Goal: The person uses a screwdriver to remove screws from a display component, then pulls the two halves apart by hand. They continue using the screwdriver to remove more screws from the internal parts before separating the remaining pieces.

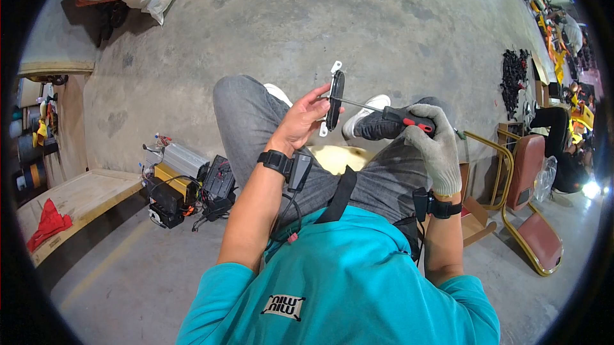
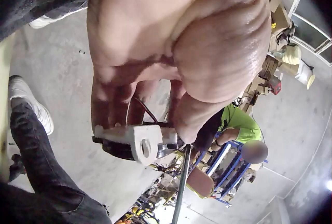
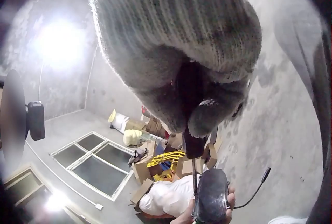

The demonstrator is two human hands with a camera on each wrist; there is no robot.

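My bare left hand (image 1: pixel 299 121) holds a black oval part (image 1: pixel 337 103), perhaps a small lamp, by its pale bracket (image 2: pixel 147 143). The bracket has a holed tab at each end. A short cable (image 3: pixel 254 193) with a black tip sticks out beside the part in the right wrist view. In my gloved right hand (image 1: pixel 437 148) is a black and red screwdriver (image 1: pixel 399 116), gripped by its thick handle. Its long thin shaft (image 2: pixel 181 182) reaches across to the bracket near my left thumb. The shaft's tip is hidden by the fingers.
Between the legs shows a pale yellow surface (image 1: pixel 339 158). Electronic boxes with wires (image 1: pixel 185 178) and a wooden bench (image 1: pixel 96 194) with a red cloth (image 1: pixel 50 224) are at left. A chair (image 1: pixel 536 233) stands at right. Another person (image 2: pixel 241 125) is in the background.
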